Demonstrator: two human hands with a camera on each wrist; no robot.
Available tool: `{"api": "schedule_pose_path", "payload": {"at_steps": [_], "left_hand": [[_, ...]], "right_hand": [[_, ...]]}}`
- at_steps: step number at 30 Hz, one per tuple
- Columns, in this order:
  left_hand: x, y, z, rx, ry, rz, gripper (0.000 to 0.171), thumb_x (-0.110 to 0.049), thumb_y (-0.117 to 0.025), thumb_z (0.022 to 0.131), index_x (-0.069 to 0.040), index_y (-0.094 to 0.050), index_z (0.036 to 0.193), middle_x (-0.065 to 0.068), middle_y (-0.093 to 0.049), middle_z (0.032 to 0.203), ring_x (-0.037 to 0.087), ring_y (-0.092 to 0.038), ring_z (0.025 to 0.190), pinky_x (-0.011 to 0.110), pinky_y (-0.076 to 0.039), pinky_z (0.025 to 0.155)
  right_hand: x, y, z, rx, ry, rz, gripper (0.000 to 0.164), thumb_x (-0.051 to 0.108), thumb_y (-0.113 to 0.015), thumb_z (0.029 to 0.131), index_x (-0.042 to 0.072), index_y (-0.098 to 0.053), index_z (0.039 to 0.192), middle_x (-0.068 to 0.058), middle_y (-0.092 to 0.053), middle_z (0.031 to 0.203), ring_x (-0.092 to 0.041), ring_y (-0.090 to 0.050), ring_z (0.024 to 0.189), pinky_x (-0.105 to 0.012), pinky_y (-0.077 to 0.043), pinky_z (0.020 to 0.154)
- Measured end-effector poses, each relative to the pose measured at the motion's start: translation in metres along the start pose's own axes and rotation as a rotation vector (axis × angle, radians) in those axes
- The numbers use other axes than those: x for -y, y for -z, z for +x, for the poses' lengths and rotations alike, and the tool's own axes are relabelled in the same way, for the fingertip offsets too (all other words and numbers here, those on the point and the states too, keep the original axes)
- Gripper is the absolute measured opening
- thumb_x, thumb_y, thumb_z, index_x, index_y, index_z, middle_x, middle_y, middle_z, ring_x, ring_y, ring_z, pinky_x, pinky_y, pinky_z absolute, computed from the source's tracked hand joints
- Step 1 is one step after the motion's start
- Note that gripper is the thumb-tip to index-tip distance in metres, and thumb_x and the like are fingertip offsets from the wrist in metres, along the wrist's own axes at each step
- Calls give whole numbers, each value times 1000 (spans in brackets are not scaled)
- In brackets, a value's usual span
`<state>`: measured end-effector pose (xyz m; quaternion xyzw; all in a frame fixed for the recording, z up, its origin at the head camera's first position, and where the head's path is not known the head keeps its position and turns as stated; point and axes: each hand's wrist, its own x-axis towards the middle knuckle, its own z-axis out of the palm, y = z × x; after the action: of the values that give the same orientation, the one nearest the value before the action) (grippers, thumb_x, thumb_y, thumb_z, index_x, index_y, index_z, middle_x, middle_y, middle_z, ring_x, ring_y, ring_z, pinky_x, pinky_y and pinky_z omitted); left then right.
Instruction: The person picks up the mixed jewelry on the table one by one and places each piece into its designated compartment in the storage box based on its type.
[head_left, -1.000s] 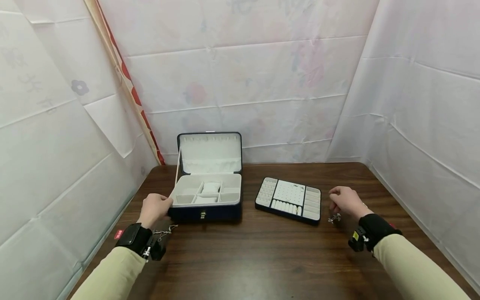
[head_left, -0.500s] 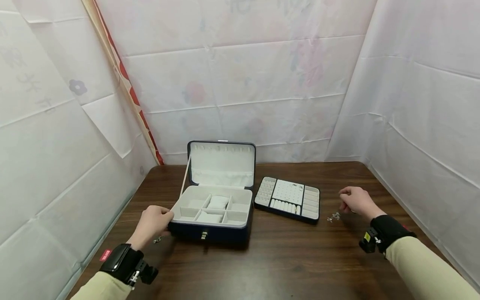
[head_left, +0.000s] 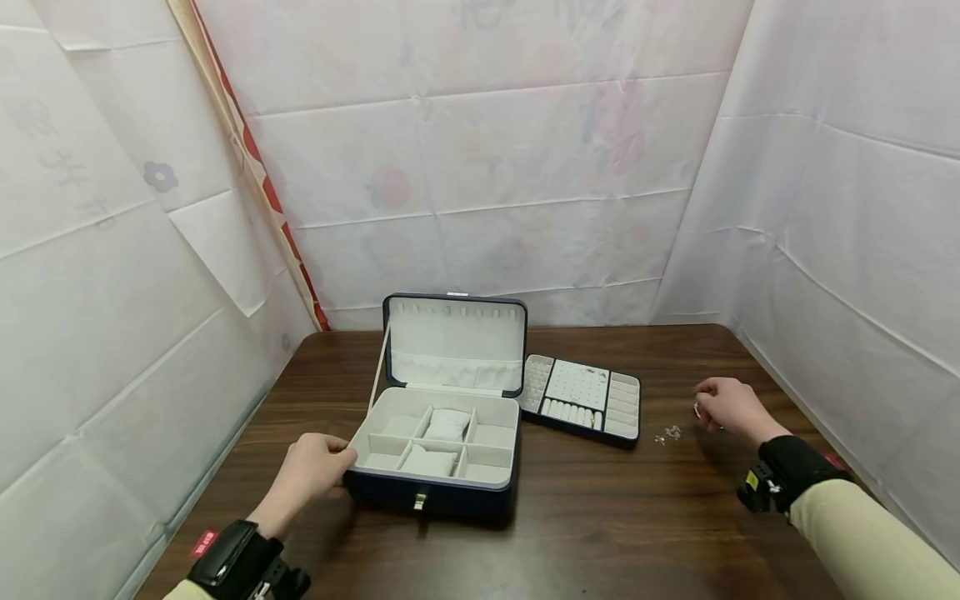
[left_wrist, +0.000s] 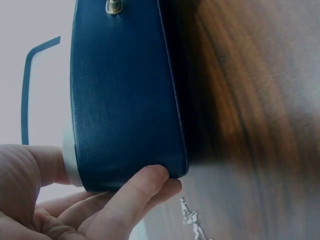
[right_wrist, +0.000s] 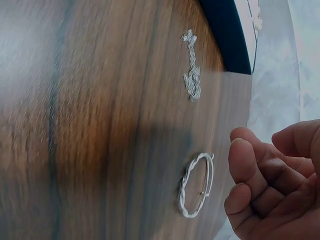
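Note:
A navy jewelry box (head_left: 465,502) stands with its lid (head_left: 456,337) raised, showing pale compartments and two white cushions (head_left: 448,424). My left hand (head_left: 309,467) grips its front left corner; in the left wrist view the thumb lies over the rim and the fingers press the navy wall (left_wrist: 120,100) below. My right hand (head_left: 731,406) hovers at the right of the table, fingers loosely bent, thumb apart from them. Just beside those fingers a twisted silver bangle (right_wrist: 183,185) lies on the wood. A bunched silver chain (right_wrist: 192,75) lies farther left of that hand.
A navy-edged jewelry tray (head_left: 570,427) with ring rolls and small slots lies right of the box, partly overlapped by it in the head view. Another silver chain (left_wrist: 190,216) lies by the left hand. White sheets (head_left: 480,167) hang around the brown table (head_left: 585,533).
The box has come toward the front and right with my left hand at its corner. My right hand has shifted right, away from the chain to the bangle.

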<state>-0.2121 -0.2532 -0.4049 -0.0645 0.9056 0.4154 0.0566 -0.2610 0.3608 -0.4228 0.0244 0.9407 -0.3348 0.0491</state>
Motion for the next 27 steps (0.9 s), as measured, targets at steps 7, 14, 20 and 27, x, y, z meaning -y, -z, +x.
{"api": "schedule_pose_path", "payload": {"at_steps": [7, 14, 20, 27], "left_hand": [[1, -8, -5, 7, 15, -43, 42, -5, -56, 83, 13, -68, 119, 21, -72, 101, 21, -70, 74, 39, -62, 61], [0, -14, -13, 12, 4, -2, 53, -1, -57, 79, 18, -59, 128, 30, -68, 115, 19, -67, 69, 37, -60, 60], [0, -20, -17, 7, -36, 31, 56, 0, -58, 77, 16, -59, 131, 32, -65, 124, 21, -67, 61, 36, -58, 54], [-2, -23, -17, 26, -40, 31, 60, 3, -58, 72, 16, -57, 131, 20, -71, 106, 20, -65, 62, 37, -58, 51]], "right_hand": [[-5, 3, -5, -19, 13, -80, 40, 9, -46, 98, -19, -54, 126, -6, -64, 67, -19, -63, 61, -34, -51, 60], [-12, 7, -7, -77, 15, -258, 38, 13, -50, 97, -15, -58, 122, -20, -70, 85, -27, -66, 70, -45, -50, 70], [-21, 17, -11, -113, -88, -319, 36, 14, -50, 94, -11, -57, 119, -39, -61, 112, -51, -62, 92, -55, -49, 69], [-30, 21, -14, -31, -202, -338, 32, 20, -52, 98, -9, -55, 109, -33, -60, 100, -48, -61, 85, -52, -49, 64]]}}
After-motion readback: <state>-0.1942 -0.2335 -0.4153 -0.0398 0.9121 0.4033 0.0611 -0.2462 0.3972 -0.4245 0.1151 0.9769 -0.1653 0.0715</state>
